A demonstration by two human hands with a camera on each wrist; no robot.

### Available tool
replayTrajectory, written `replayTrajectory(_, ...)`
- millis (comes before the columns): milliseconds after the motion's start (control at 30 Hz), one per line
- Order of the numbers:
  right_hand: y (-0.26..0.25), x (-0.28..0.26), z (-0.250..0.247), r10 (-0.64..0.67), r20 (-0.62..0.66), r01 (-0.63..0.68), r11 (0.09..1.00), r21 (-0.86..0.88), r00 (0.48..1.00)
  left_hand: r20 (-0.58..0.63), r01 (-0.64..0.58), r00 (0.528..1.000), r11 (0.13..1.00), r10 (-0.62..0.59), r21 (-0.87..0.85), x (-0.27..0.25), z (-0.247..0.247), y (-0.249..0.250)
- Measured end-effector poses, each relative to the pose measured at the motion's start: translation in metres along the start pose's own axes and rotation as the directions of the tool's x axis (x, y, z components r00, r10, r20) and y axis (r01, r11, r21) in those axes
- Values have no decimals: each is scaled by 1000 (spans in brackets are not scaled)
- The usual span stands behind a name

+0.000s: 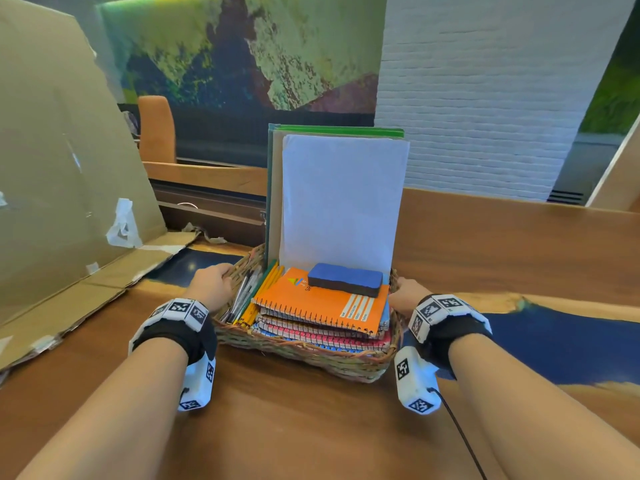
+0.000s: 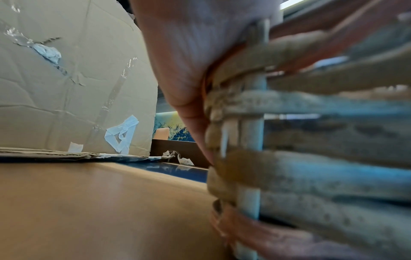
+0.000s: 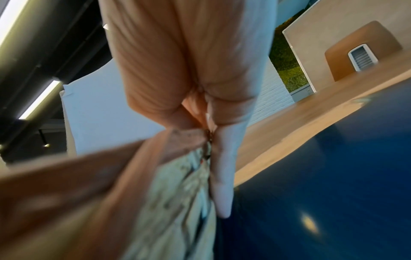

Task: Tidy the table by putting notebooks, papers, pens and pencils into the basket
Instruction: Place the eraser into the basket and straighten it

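A woven wicker basket point(image 1: 311, 355) stands on the wooden table. It holds a stack of spiral notebooks topped by an orange one point(image 1: 322, 303), a blue eraser block point(image 1: 346, 278), yellow pencils point(image 1: 266, 282), pens point(image 1: 242, 292), and upright white paper point(image 1: 341, 199) before green folders point(image 1: 273, 188). My left hand point(image 1: 213, 282) grips the basket's left rim; the left wrist view shows the palm point(image 2: 189, 61) against the weave point(image 2: 311, 158). My right hand point(image 1: 405, 294) grips the right rim, fingers point(image 3: 222, 176) down the basket's outer wall point(image 3: 173, 202).
A large flattened cardboard box point(image 1: 62, 174) with tape scraps leans at the left, its flap lying on the table. The table point(image 1: 294, 427) has blue resin patches point(image 1: 561, 344) at the right. An orange chair point(image 1: 156, 129) and a white brick wall point(image 1: 485, 91) stand behind.
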State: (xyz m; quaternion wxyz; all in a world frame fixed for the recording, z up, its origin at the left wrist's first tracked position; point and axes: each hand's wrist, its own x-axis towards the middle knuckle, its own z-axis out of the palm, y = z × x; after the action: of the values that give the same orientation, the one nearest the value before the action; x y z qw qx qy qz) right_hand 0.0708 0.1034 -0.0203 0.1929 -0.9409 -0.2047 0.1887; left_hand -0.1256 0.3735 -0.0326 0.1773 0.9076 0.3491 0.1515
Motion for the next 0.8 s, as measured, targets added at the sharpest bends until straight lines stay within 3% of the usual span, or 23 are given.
replayTrajectory(800,-59,69,17,-46,-33,51,984,172,998,9,80,997,995,-80,52,88,-6,-43)
